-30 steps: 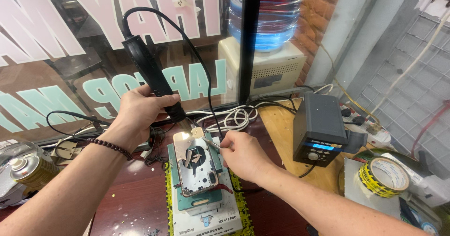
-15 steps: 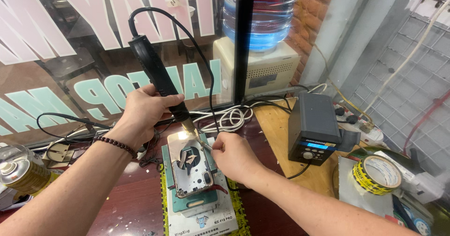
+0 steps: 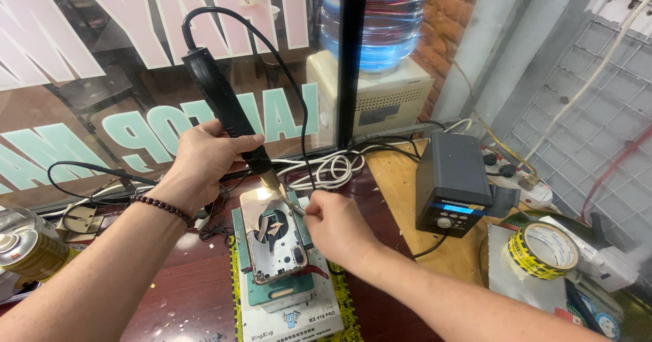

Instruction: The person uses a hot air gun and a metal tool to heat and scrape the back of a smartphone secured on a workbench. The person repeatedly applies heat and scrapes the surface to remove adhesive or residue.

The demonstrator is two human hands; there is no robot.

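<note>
My left hand [image 3: 207, 158] grips the black handle of a hot-air wand [image 3: 224, 108], nozzle pointing down at the top edge of an opened phone frame [image 3: 272, 237]. The phone lies on a green holder on a white base [image 3: 292, 311]. My right hand [image 3: 333, 226] pinches thin metal tweezers [image 3: 293, 207], whose tip touches the phone's upper right corner just below the nozzle. A bead bracelet sits on my left wrist.
A dark rework station [image 3: 451, 182] with a lit blue display stands right of the phone. A yellow tape roll [image 3: 543, 247] lies further right. A metal spray can [image 3: 27, 250] is at the left. Coiled white and black cables [image 3: 333, 165] lie behind.
The view shifted slightly, so the phone and hands sit lower in frame. Both hands keep the wand nozzle and the tweezers at the phone's top edge.
</note>
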